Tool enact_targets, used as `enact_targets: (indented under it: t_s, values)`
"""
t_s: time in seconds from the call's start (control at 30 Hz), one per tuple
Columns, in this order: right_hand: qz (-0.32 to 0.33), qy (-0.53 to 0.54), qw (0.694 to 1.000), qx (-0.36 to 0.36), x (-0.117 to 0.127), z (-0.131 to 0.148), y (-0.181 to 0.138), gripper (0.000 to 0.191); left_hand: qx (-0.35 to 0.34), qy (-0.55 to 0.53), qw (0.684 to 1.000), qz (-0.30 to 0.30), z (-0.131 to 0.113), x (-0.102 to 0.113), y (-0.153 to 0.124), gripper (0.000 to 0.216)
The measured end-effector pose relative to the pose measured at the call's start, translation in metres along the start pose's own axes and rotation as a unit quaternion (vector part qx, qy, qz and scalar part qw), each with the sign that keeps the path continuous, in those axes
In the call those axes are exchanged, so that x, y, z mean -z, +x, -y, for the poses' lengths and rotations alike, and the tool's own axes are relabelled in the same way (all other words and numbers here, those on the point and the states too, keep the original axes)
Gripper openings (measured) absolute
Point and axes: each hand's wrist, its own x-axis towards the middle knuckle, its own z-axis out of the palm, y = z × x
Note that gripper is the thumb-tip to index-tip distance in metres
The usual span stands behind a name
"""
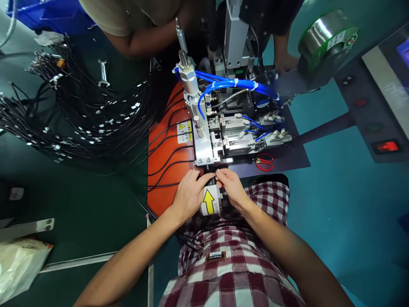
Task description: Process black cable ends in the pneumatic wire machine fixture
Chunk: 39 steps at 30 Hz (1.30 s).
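So, pinched thin black wire (pixel 214 173) between left hand (pixel 188 194) and right hand (pixel 231 185), fingertips meeting, just below silver metal fixture (pixel 204 147).

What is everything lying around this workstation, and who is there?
Machine: one, silver metal, centre.
Hoses: several, blue, looping over the machine.
Mat: one, orange, left of the machine.
Cable bundle: many, black with silvery tips, left side.
Wrench: one, silver, upper left.
Snips: one pair, red handles, right of the machine.
Spool: one, silver and green, upper right.
Switch: one, lit red, far right.
Arrow label: one, yellow on white, between the wrists.
Another person: one, tan shirt, opposite side.
Wire: one, black, pinched at the machine's front.
Left hand: bare, pinching the wire.
Right hand: bare, pinching the wire.
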Motion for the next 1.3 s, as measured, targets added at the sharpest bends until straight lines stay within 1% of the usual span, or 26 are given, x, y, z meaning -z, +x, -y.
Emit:
enact_targets:
  t_s: [0.07, 0.13, 0.27, 0.4, 0.47, 0.53, 0.6, 0.63, 0.73, 0.77, 0.8, 0.87, 0.93, 0.97, 1.0, 1.03, 1.07, 1.1, 1.13, 1.2, 1.23, 1.3]
  values:
    - [0.012, 0.001, 1.000, 0.001, 0.002, 0.001, 0.001, 0.038, 0.020, -0.063, 0.997, -0.028, 0.003, 0.004, -0.008, 0.036]
    - [0.017, 0.002, 1.000, 0.005, 0.004, 0.002, 0.002, 0.038, 0.041, -0.069, 0.995, -0.052, 0.007, 0.007, -0.022, 0.037]
    - [0.012, 0.000, 1.000, 0.011, 0.005, -0.001, 0.003, 0.036, 0.077, 0.030, 0.994, -0.077, 0.013, 0.010, -0.053, 0.039]
    - [0.007, -0.015, 1.000, 0.018, 0.003, -0.002, 0.005, 0.036, 0.104, 0.103, 0.986, -0.073, 0.012, 0.007, -0.066, 0.043]
    - [0.001, -0.027, 0.999, 0.027, 0.006, -0.001, 0.005, 0.037, 0.114, 0.120, 0.984, -0.067, 0.009, 0.005, -0.067, 0.044]
    - [-0.014, -0.039, 0.998, 0.038, 0.014, 0.001, 0.001, 0.038, 0.120, 0.124, 0.983, -0.061, 0.005, 0.004, -0.069, 0.044]
    - [-0.040, -0.050, 0.997, 0.048, 0.028, 0.001, -0.008, 0.040, 0.128, 0.119, 0.983, -0.055, 0.004, 0.004, -0.070, 0.044]
    - [-0.064, -0.057, 0.995, 0.049, 0.037, 0.000, -0.013, 0.041, 0.130, 0.114, 0.984, -0.051, 0.004, 0.004, -0.069, 0.044]
    - [-0.111, -0.060, 0.992, 0.031, 0.064, -0.005, -0.030, 0.042, 0.121, 0.092, 0.988, -0.032, 0.016, 0.009, -0.054, 0.045]
    - [-0.117, -0.059, 0.991, 0.027, 0.071, -0.007, -0.035, 0.042, 0.113, 0.081, 0.990, -0.022, 0.023, 0.012, -0.045, 0.045]
    - [-0.119, -0.058, 0.991, 0.023, 0.078, -0.008, -0.040, 0.042, 0.107, 0.068, 0.992, -0.025, 0.030, 0.017, -0.036, 0.044]
    - [-0.139, -0.052, 0.989, 0.029, 0.087, -0.009, -0.046, 0.041, 0.074, 0.025, 0.996, -0.031, 0.045, 0.032, -0.020, 0.042]
    - [-0.142, -0.050, 0.988, 0.035, 0.093, -0.007, -0.051, 0.038, 0.034, -0.018, 0.998, -0.042, 0.052, 0.051, -0.017, 0.039]
    - [-0.139, -0.050, 0.988, 0.035, 0.096, -0.006, -0.054, 0.036, 0.024, -0.021, 0.999, -0.042, 0.051, 0.061, -0.022, 0.036]
    - [-0.135, -0.058, 0.989, 0.035, 0.097, -0.003, -0.057, 0.034, -0.004, -0.015, 1.000, -0.015, 0.046, 0.069, -0.030, 0.032]
    - [-0.130, -0.067, 0.989, 0.033, 0.098, -0.001, -0.060, 0.033, -0.049, -0.007, 0.997, 0.055, 0.039, 0.076, -0.042, 0.028]
    - [-0.124, -0.076, 0.989, 0.031, 0.098, 0.002, -0.064, 0.031, -0.104, 0.003, 0.984, 0.144, 0.031, 0.080, -0.054, 0.025]
    - [-0.116, -0.085, 0.989, 0.027, 0.096, 0.004, -0.066, 0.030, -0.123, 0.026, 0.971, 0.204, 0.023, 0.083, -0.067, 0.021]
    - [-0.106, -0.093, 0.990, 0.023, 0.094, 0.007, -0.069, 0.029, -0.136, 0.053, 0.962, 0.232, 0.017, 0.083, -0.079, 0.017]
    - [-0.081, -0.103, 0.991, 0.018, 0.086, 0.011, -0.073, 0.028, -0.148, 0.082, 0.952, 0.256, 0.011, 0.082, -0.094, 0.017]
    - [-0.068, -0.107, 0.992, 0.019, 0.080, 0.013, -0.075, 0.027, -0.151, 0.073, 0.952, 0.256, 0.011, 0.082, -0.097, 0.020]
    - [-0.040, -0.123, 0.991, 0.029, 0.067, 0.018, -0.079, 0.023, -0.146, 0.007, 0.959, 0.242, 0.015, 0.087, -0.095, 0.024]
